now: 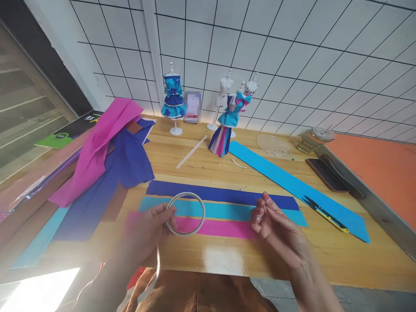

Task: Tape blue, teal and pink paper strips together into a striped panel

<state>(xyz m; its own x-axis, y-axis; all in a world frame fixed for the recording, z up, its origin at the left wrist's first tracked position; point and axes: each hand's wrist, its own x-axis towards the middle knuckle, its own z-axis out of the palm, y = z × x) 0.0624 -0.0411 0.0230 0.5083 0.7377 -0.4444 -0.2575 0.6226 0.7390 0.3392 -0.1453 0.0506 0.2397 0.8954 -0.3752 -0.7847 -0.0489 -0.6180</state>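
Note:
My left hand [146, 227] grips a thin roll of white tape [203, 212] by its left side, thumb on the ring. A loose end of tape [158, 262] hangs below that hand past the table edge. My right hand [282, 227] is raised at the right, its fingers pinched together. A small whitish bit shows at the fingertips, too small to name. Beneath both hands lie three strips side by side: dark blue [227, 193], light blue [224, 211] and pink [217, 228].
Crumpled pink [94, 151] and blue sheets [133, 158] heap up at the left. A long blue strip [276, 171] bears a black-and-yellow tool [326, 213]. Dressed mini mannequins [173, 97] stand at the back. A phone [326, 174] and glass jar [313, 139] sit at the right.

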